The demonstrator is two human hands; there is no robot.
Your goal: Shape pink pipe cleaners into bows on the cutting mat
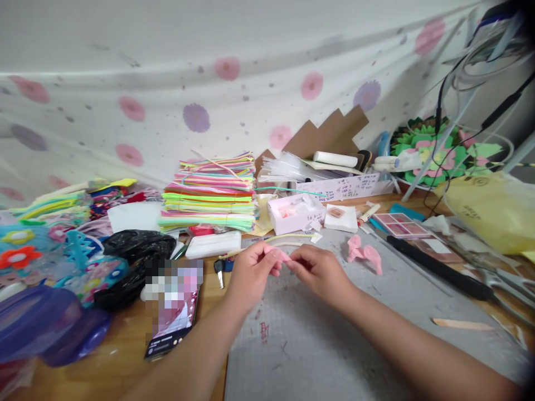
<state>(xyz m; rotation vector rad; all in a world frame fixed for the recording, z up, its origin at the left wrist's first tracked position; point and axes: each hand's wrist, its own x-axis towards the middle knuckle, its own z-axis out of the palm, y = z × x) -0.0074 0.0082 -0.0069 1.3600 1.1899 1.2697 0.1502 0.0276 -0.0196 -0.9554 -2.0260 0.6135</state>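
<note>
My left hand (pixel 251 274) and my right hand (pixel 320 271) meet above a grey cutting mat (pixel 334 334). Both pinch a small pink piece (pixel 279 255) between their fingertips. The fingers of each hand are pressed together around it. Two more pink cut shapes (pixel 364 254) lie on the mat just right of my right hand. A pale yellow strip (pixel 288 238) lies on the mat's far edge behind the hands.
A stack of bright foam sheets (pixel 211 192) stands at the back. A phone (pixel 173 312), keys (pixel 220 270) and a black bag (pixel 134 256) lie left. A small white box (pixel 295 214), a black ruler (pixel 438 267), a wooden stick (pixel 462 324) and a yellow bag (pixel 493 209) lie right.
</note>
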